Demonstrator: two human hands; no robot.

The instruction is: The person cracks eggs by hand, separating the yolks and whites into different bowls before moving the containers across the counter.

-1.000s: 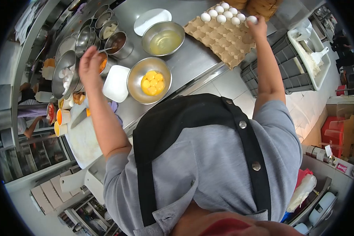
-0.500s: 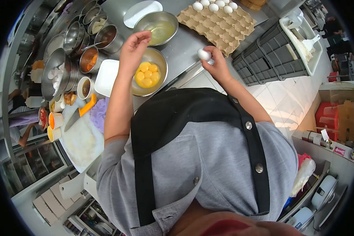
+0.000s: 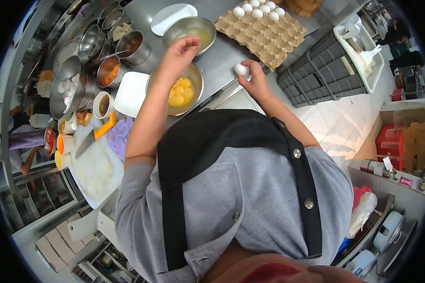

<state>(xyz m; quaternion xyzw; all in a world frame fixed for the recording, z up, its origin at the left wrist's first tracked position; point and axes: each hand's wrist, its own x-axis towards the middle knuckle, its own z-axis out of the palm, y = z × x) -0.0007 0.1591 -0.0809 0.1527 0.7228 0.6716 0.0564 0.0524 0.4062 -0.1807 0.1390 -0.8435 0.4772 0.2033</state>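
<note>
One white egg (image 3: 242, 70), pinched between thumb and fingers of your right hand (image 3: 253, 81), near the front edge of the steel counter (image 3: 224, 66). Your left hand (image 3: 179, 55), fingers bent, thumb contact not tellable, before two metal bowls: yolk bowl (image 3: 200, 89), egg-white bowl (image 3: 174, 29). Farther out: pulp egg tray (image 3: 270, 43) with eggs in its far rows, oval white plate (image 3: 173, 20), white square dish (image 3: 131, 94).
</note>
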